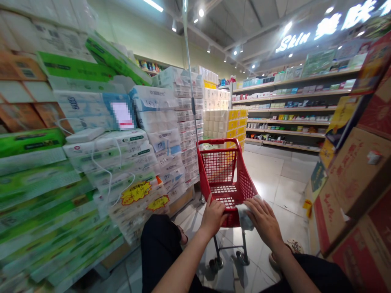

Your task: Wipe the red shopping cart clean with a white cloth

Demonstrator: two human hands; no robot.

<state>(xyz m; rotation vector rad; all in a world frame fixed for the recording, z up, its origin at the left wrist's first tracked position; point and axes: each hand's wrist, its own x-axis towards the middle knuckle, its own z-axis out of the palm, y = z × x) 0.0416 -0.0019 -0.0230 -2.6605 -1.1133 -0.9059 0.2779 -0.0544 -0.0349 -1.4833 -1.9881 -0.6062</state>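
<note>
Head cam: L hand (214,215), R hand (264,219) at red cart (220,169); long axis fwd.

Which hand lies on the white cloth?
The right hand, spread flat on the white cloth over the red cart's rim; the left hand grips bare rim.

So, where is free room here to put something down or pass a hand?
Free: the inside of the red cart, beyond the left hand and right hand on its near rim; also the tiled floor between cart and cardboard boxes. Crowded: tissue packs press close on the left.
</note>
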